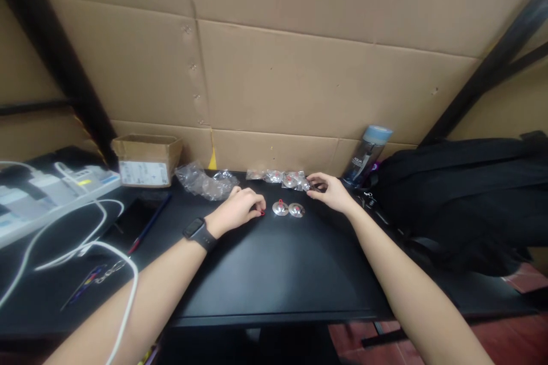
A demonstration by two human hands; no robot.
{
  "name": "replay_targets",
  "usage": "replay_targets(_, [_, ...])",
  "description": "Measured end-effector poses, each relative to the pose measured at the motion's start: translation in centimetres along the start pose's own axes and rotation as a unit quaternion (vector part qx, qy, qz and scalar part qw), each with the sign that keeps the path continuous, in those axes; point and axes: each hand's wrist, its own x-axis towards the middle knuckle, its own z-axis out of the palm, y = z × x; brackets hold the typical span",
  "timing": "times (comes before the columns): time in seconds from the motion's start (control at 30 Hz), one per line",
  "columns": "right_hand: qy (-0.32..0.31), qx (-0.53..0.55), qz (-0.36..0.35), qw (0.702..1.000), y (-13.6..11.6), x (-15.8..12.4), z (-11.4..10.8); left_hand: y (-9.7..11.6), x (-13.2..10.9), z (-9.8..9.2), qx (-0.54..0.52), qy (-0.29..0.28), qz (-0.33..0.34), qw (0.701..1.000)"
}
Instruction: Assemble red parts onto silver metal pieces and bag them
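My left hand (240, 209), with a black watch on its wrist, is closed and low over the table, a small red loop (262, 213) at its fingertips. Whatever lies beneath those fingers is hidden. To the right of it, two shiny metal finger cymbals (280, 209) with red loops lie side by side. Behind them is a row of finger cymbals in clear plastic bags (289, 180). At the right end of this row, my right hand (329, 191) has its thumb and fingers curled around the edge of a bagged finger cymbal (303, 183).
Crumpled clear plastic bags (205, 182) lie behind my left hand, near an open cardboard box (145, 162). A bottle (366, 155) and a black backpack (462, 199) stand right. White cables (128, 302), a phone (135, 219) and a power strip (55, 197) are left.
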Motion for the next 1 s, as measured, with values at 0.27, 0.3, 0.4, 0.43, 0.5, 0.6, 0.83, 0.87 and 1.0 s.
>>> replay_targets(0.27, [-0.010,0.043,-0.068,0.997,-4.8,-1.0,1.2,1.0,-0.1,0.1,0.024,-0.035,-0.025,0.999])
replay_targets(0.3, [-0.020,0.040,-0.079,0.996,-5.4,-1.2,1.3,1.0,-0.2,0.1,0.029,-0.033,-0.021,0.999])
replay_targets(0.4, [-0.036,0.042,-0.121,0.991,-6.9,-1.6,1.5,0.9,-0.4,0.3,0.048,-0.027,0.000,0.998])
replay_targets(0.43, [-0.035,0.045,-0.133,0.989,-7.3,-1.7,1.7,0.9,-0.5,0.3,0.052,-0.024,0.013,0.998])
replay_targets(0.5, [-0.026,0.052,-0.152,0.987,-8.0,-1.9,2.0,1.0,-0.5,0.1,0.046,-0.012,0.032,0.998])
replay_targets(0.6, [-0.008,0.062,-0.170,0.983,-8.7,-2.1,2.7,1.6,-0.3,-0.3,-0.008,0.028,0.029,0.999])
replay_targets(0.83, [0.003,0.186,-0.117,0.976,-9.5,-2.9,4.5,3.7,0.4,-0.7,-0.279,0.115,-0.039,0.952])
replay_targets(0.87, [-0.002,0.211,-0.105,0.972,-9.6,-3.0,4.8,3.9,0.4,-0.7,-0.288,0.124,-0.046,0.948])
replay_targets(1.0, [-0.021,0.299,-0.071,0.952,-9.7,-3.2,5.5,4.8,0.2,-0.5,-0.314,0.170,-0.047,0.933])
